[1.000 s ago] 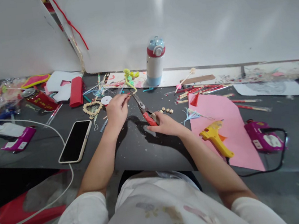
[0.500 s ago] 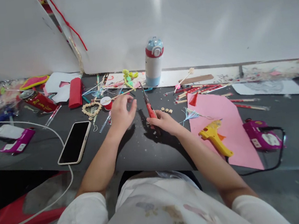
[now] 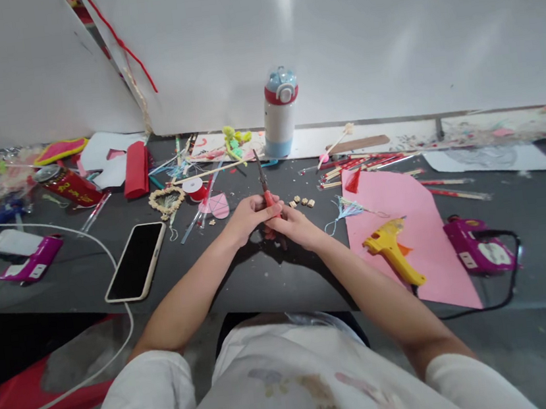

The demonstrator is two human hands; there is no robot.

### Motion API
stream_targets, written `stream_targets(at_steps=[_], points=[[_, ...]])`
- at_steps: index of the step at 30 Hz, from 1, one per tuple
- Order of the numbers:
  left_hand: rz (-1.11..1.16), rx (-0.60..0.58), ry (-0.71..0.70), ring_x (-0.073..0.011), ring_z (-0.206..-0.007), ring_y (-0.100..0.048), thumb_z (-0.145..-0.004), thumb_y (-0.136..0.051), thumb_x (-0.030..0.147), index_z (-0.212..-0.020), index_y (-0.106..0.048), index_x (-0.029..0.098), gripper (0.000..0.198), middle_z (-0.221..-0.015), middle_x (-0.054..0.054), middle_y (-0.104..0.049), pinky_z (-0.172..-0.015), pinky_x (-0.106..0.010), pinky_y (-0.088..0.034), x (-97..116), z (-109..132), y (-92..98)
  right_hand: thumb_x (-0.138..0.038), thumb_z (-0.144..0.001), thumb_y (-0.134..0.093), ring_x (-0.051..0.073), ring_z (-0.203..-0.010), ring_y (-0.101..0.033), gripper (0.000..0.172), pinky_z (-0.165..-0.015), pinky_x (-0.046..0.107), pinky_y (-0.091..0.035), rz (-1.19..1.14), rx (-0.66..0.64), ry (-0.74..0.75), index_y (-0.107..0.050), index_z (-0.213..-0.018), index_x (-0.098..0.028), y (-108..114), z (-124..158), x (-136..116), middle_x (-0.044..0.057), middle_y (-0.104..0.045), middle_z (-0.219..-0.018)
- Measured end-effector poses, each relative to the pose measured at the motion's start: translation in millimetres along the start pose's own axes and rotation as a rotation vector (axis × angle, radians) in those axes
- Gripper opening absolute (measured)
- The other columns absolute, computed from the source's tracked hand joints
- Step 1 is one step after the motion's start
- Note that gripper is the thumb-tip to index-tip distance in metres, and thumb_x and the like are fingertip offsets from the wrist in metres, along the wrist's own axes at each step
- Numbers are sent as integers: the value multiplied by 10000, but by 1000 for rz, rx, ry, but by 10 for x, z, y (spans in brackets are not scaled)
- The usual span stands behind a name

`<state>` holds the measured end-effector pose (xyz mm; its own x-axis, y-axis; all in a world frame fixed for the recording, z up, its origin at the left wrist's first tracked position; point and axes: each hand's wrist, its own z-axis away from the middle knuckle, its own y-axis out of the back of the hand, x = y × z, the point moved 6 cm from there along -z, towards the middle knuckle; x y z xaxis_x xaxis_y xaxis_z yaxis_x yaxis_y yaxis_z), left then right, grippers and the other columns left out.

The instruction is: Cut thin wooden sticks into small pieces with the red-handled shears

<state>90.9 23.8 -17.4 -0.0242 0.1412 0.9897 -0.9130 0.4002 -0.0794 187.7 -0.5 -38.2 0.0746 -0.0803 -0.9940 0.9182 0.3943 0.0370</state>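
Both of my hands meet over the middle of the table around a pair of red-handled scissors (image 3: 262, 178). Their dark blades are together and point away from me. My right hand (image 3: 300, 226) is closed on the handles. My left hand (image 3: 246, 220) wraps the handles from the other side, its fingers touching the right hand; part of the grip is hidden. Just right of the blades lie several small wooden flower-shaped pieces (image 3: 304, 201). Left of my left hand rest a pink round piece (image 3: 218, 206), a spool of red thread (image 3: 193, 189) and a heart-shaped beaded ring (image 3: 167, 203).
A white bottle (image 3: 282, 116) stands at the back. On the right a yellow glue gun (image 3: 394, 249) lies on pink paper (image 3: 431, 238), beside a purple power strip (image 3: 480, 247). At left are a phone (image 3: 135, 262), a tilted red can (image 3: 69, 185) and a white cable (image 3: 103, 244).
My left hand has moved right and toward me, from near the thread spool onto the scissors' handles. This uncovers the pink round piece. My right hand still holds the scissors.
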Motion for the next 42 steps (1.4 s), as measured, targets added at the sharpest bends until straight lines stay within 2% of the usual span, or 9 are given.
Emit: stream_targets(at_steps=[6, 18, 23, 26, 29, 31, 34, 37, 42], points=[[11, 27, -40, -147, -695, -636, -619, -762, 390, -901, -667, 117, 404, -790, -63, -699, -710, -291, -483, 38, 6, -14, -460, -790, -547, 137, -656, -598, 269, -621, 286, -489, 41, 7, 23, -528, -819, -193, 3, -24, 45, 18, -609, -733], [-29, 5, -44, -147, -667, -632, -668, -723, 413, -931, -639, 121, 402, -701, -25, -664, -713, -298, -486, 15, -4, -26, -462, -800, -530, 122, -590, -563, 273, -514, 249, -438, 10, -28, 12, -493, -757, -195, -15, -1, 10, 6, -566, -684], [-130, 5, -33, -173, -828, -645, -692, -687, 476, -958, -607, 124, 448, -857, -62, -686, -819, -322, -483, 11, -44, 11, -489, -771, -537, 116, -592, -523, 304, -522, 246, -406, 85, 45, 2, -494, -816, -192, 52, -5, -8, -10, -549, -692], [-262, 100, -126, -175, -886, -637, -725, -641, 501, -972, -602, 132, 446, -952, -87, -680, -819, -309, -488, 115, -29, 116, -510, -717, -578, 124, -644, -499, 349, -587, 259, -392, 249, 166, 12, -508, -815, -183, 172, -2, -57, -10, -544, -712], [-539, 326, -318, -154, -798, -623, -803, -561, 465, -998, -604, 156, 368, -909, -71, -669, -741, -293, -494, 337, 71, 283, -559, -669, -597, 131, -649, -473, 414, -597, 268, -363, 386, 247, -27, -488, -806, -184, 268, 11, -91, -10, -526, -715], [-796, 521, -487, -148, -766, -594, -852, -505, 384, -966, -613, 171, 265, -859, -56, -644, -759, -306, -480, 524, 186, 371, -580, -659, -594, 130, -627, -449, 429, -584, 270, -341, 468, 241, -43, -470, -784, -189, 281, 19, -112, -15, -508, -694], [-1075, 704, -646, -200, -956, -557, -849, -503, 288, -979, -603, 176, 199, -952, -81, -616, -909, -367, -423, 689, 297, 440, -593, -658, -584, 125, -605, -422, 432, -572, 268, -320, 541, 194, -30, -451, -759, -194, 247, 29, -138, -18, -489, -678], [-1156, 708, -656, -222, -1047, -527, -852, -505, 277, -1022, -580, 176, 212, -1027, -97, -605, -950, -376, -400, 699, 275, 498, -594, -659, -582, 125, -613, -419, 435, -577, 266, -315, 567, 146, 9, -447, -770, -196, 192, 39, -157, -16, -484, -694], [-1071, 709, -589, -161, -908, -592, -863, -492, 242, -998, -597, 182, 181, -962, -57, -644, -835, -288, -459, 653, 234, 574, -604, -664, -580, 121, -613, -411, 448, -577, 258, -293, 610, 94, 31, -433, -793, -201, 138, 62, -163, -24, -467, -695]])
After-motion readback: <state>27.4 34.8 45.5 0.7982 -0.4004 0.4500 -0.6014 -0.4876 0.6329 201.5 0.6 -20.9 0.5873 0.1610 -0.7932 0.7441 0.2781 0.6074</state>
